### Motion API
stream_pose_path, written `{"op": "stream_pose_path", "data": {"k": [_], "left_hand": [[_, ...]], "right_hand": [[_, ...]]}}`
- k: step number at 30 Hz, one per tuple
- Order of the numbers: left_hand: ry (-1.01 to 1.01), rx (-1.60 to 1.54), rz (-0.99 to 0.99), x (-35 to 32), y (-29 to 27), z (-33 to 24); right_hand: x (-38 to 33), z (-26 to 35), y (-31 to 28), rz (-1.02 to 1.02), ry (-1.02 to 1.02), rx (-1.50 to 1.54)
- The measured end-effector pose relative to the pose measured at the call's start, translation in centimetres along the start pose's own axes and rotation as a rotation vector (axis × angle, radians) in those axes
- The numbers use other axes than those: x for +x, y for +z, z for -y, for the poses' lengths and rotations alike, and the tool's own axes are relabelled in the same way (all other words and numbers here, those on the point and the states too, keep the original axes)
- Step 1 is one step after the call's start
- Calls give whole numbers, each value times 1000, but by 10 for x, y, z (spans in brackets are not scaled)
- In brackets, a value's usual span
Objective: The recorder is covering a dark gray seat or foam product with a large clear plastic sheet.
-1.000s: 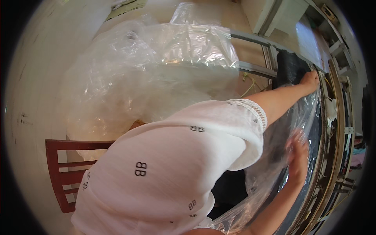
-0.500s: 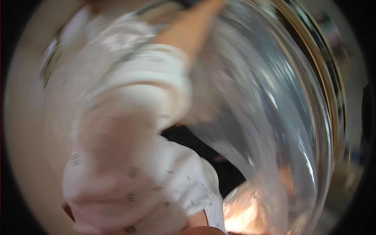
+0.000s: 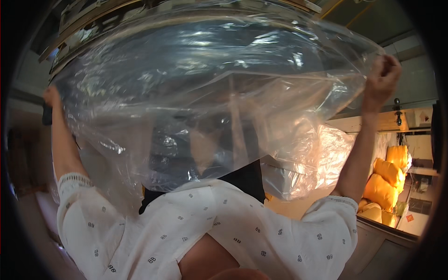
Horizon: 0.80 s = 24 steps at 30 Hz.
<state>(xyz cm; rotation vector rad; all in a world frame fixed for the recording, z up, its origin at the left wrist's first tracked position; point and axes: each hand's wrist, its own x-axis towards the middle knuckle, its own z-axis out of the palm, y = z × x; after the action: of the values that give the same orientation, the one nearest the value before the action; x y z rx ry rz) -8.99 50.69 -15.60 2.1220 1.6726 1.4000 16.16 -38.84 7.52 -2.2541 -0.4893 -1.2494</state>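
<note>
A large, clear plastic sheet (image 3: 200, 95) is spread wide in front of my chest, creased and shiny. Whether it is one layer or a bag, I cannot tell. At its far right corner, my right hand (image 3: 383, 79) is raised, with its fingers closed on the edge. My left hand (image 3: 51, 96) is out at the left end, closed at the plastic's other edge; its fingers are only partly visible. Between the hands the film sags toward me, and its near edge hangs close to my shirt. Dark clothing and my legs show blurrily through it.
Wrapped bundles in clear plastic (image 3: 336, 144) lie to the right below my arm. Beyond them are several yellow packages (image 3: 385, 186) in bright light. A wooden frame or rack (image 3: 74, 35) runs along the far left, behind the plastic.
The earlier view is blurred, with the plastic bunched at the right and an arm reaching upward across it. Now both arms are spread apart and the plastic is stretched out between my hands.
</note>
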Motion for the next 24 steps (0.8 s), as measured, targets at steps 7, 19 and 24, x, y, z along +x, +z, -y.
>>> {"op": "stream_pose_path", "data": {"k": [7,19,24], "left_hand": [[209,398,120,67,-63,104],[29,411,213,50,-47,74],[-41,171,171,131,-111,136]], "right_hand": [[-99,-152,120,642,339,-84],[-73,0,139,754,-98,45],[-114,15,140,816,-284,3]]}}
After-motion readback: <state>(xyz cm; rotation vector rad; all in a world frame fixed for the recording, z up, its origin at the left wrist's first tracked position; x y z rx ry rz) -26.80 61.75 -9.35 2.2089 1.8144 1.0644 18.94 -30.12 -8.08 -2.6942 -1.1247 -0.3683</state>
